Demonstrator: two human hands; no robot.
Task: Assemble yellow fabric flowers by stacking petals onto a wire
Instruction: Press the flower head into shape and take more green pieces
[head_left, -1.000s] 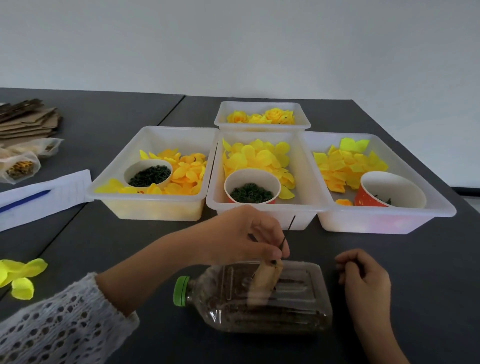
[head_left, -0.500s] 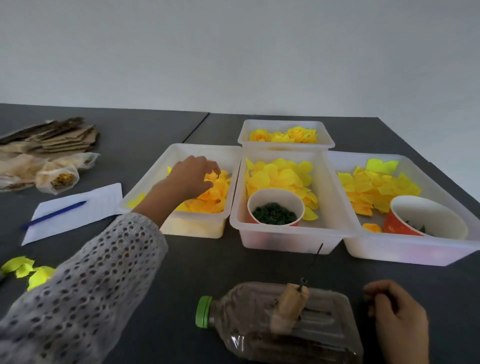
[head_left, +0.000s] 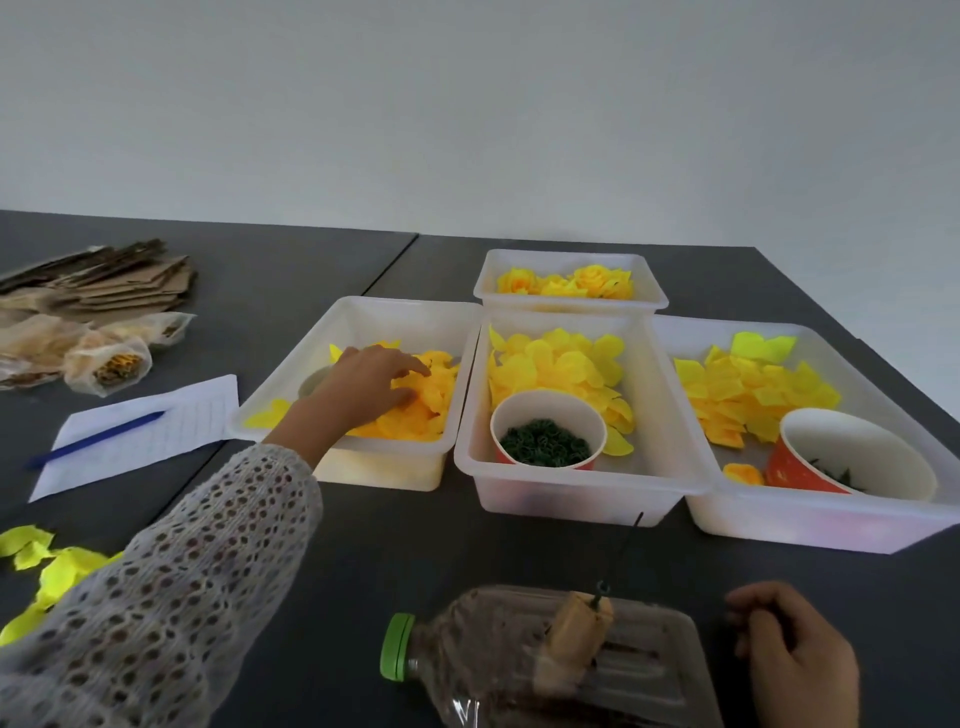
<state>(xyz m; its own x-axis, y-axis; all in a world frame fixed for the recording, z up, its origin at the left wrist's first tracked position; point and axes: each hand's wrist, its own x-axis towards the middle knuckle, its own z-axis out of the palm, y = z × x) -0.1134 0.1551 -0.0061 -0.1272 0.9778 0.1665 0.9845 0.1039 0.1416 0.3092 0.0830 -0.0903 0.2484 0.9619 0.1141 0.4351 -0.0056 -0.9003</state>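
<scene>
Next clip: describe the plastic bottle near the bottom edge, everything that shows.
The plastic bottle is clear and ribbed, and lies on its side on the dark table, its green cap pointing left. It looks partly filled with something dark. A tan, cork-like block sits on its upper side, and a thin dark wire stands up from the block, leaning right. No hand touches the bottle; the right hand rests on the table just beside its base.

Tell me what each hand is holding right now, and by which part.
Left hand rests its fingers on the orange-yellow petals in the left bin; whether it pinches one cannot be told. Right hand is loosely curled on the table, holding nothing visible.
</scene>
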